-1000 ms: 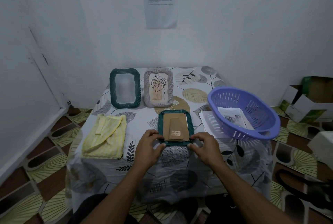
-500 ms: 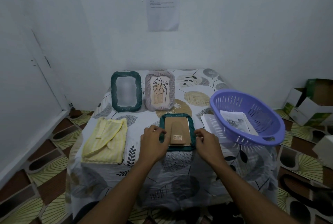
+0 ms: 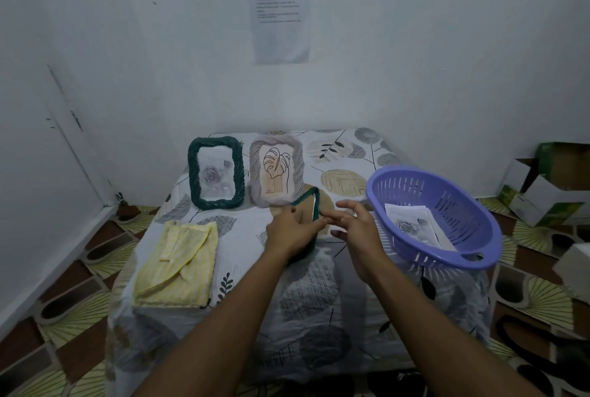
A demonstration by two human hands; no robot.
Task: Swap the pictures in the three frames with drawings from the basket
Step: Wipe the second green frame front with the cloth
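Head view: I had the third frame (image 3: 309, 205) lifted off the tabletop (image 3: 245, 269) and tipped up on edge, so that only its green rim and a strip of its brown backing showed between my hands. Its long axis ran up and away from me, the top corner reaching toward the grey frame (image 3: 276, 171) standing behind it. My left hand (image 3: 292, 230) was the nearer one and did the holding: its grip was pinched on the frame's lower left edge, fingers wrapped around the rim. My right hand (image 3: 354, 227) sat just to the right of the frame, fingers spread and loose, holding nothing; whether a fingertip brushed the rim I could not tell. The basket (image 3: 472, 256) with the drawings (image 3: 412, 225) lay farther right, nearer that free hand. At the back left, the green frame (image 3: 216, 172) stood upright with a rose drawing behind its glass, so I judged that one done; the grey frame showed a leaf line picture. A yellow cloth (image 3: 177, 262) lay folded at the left. My reading was that the held frame, back closed, was about to be stood up beside the other two.
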